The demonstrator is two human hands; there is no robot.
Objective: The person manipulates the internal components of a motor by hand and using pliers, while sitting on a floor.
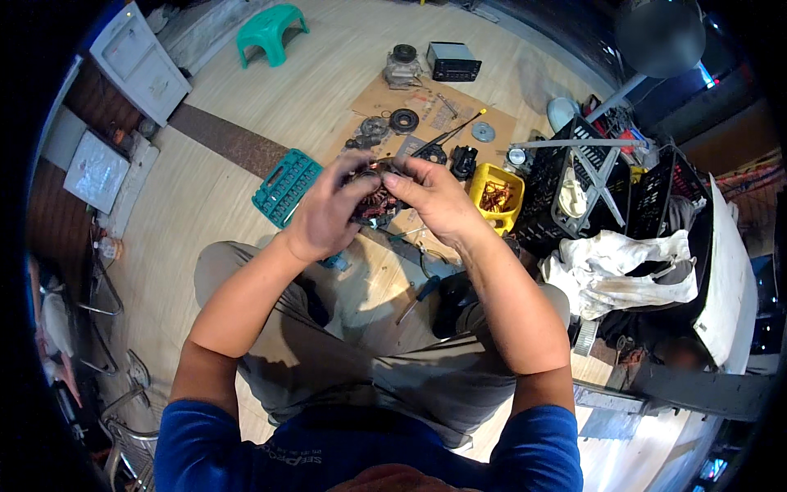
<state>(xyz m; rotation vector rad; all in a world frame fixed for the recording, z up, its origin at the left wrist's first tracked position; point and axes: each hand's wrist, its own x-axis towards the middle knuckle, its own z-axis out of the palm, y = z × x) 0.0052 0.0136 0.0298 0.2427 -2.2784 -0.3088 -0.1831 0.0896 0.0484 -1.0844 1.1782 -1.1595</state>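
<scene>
Left hand [321,215], right hand [438,201]: fingers of both grasping copper-wound part [370,207] between them. Teal tool case [287,189] left, yellow tub [497,220] right, cardboard [373,102] far.

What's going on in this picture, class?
A person in a blue shirt holds a dark round part with copper-coloured windings, left hand and right hand on either side. A black ring lies on cardboard ahead, a teal tool case lies to the left, and a yellow container of copper-coloured pieces stands to the right.
</scene>
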